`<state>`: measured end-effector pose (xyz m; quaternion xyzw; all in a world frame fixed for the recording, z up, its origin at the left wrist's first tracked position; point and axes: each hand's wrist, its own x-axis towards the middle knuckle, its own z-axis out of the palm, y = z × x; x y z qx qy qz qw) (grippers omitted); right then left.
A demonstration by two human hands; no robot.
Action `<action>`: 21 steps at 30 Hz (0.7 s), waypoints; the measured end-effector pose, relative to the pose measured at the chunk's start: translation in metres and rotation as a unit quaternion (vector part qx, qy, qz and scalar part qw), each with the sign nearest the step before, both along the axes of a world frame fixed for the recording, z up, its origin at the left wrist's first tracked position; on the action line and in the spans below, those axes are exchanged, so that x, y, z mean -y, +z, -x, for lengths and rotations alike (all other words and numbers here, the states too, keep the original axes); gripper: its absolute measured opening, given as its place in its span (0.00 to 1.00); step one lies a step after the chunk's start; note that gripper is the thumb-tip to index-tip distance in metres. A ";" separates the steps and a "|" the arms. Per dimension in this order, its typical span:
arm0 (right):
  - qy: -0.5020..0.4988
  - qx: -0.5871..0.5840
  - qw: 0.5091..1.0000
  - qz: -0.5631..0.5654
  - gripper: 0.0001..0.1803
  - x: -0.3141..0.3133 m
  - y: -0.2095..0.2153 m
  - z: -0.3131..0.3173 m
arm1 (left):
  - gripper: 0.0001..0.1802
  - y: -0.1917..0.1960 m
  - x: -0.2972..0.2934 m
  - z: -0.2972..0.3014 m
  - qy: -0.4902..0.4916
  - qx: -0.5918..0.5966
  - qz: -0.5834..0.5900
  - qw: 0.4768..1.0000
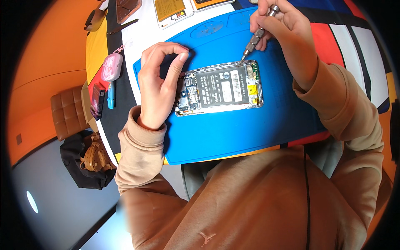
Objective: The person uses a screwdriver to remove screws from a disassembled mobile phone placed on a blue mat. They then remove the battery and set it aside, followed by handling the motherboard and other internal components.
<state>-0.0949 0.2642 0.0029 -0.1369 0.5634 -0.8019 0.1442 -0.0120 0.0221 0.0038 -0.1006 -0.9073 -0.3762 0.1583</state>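
Observation:
An opened phone [188, 109] lies face down on a blue work mat [216, 137], its black battery [221, 89], circuit boards and metal frame bare. A grey metal precision screwdriver [254, 40] slants down in my right hand [287, 25], closed round its handle. The driver's tip meets the phone's upper edge near the right end of the battery. At the phone's left end rests my left hand [156, 81], with curled fingers and the thumb tip close to the index fingertip. Whatever those fingertips hold, if anything, is too small or hidden.
Beyond the mat lie another opened phone with a yellow battery [170, 9] and a brown phone [128, 10]. A pink earbud case [112, 66], a blue pen-like object [111, 95], a dark small box [97, 102] and sunglasses [95, 20] sit along the table's left side.

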 end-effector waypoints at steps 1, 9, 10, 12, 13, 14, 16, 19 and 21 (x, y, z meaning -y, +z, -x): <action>-0.003 0.007 1.000 -0.016 0.06 0.000 -0.001 0.000 | 0.05 0.000 -0.001 -0.001 -0.004 0.003 -0.018 1.000; -0.019 -0.149 0.985 0.084 0.08 0.006 -0.008 -0.012 | 0.05 0.007 -0.008 -0.010 -0.063 0.021 -0.045 0.997; -0.034 -0.185 0.977 0.099 0.08 0.009 -0.008 -0.012 | 0.05 0.008 -0.008 -0.011 -0.072 0.025 -0.046 0.996; -0.024 -0.279 0.959 0.052 0.07 0.006 -0.005 -0.012 | 0.06 0.010 -0.009 -0.011 -0.092 0.025 -0.027 0.995; 0.001 -0.336 0.942 -0.009 0.07 -0.001 -0.003 -0.011 | 0.06 0.010 -0.010 -0.011 -0.100 0.021 -0.017 0.995; 0.026 -0.390 0.918 -0.069 0.09 -0.003 -0.002 -0.011 | 0.07 0.011 -0.011 -0.012 -0.108 0.016 -0.007 0.994; 0.011 -0.408 0.911 -0.066 0.08 -0.010 -0.001 -0.011 | 0.09 0.012 -0.012 -0.013 -0.112 0.011 0.009 0.994; 0.003 -0.414 0.908 -0.071 0.07 -0.012 -0.002 -0.014 | 0.09 0.012 -0.013 -0.014 -0.121 0.011 0.021 0.992; 0.006 -0.405 0.911 -0.076 0.07 -0.012 -0.002 -0.015 | 0.09 0.012 -0.012 -0.014 -0.129 0.009 0.024 0.991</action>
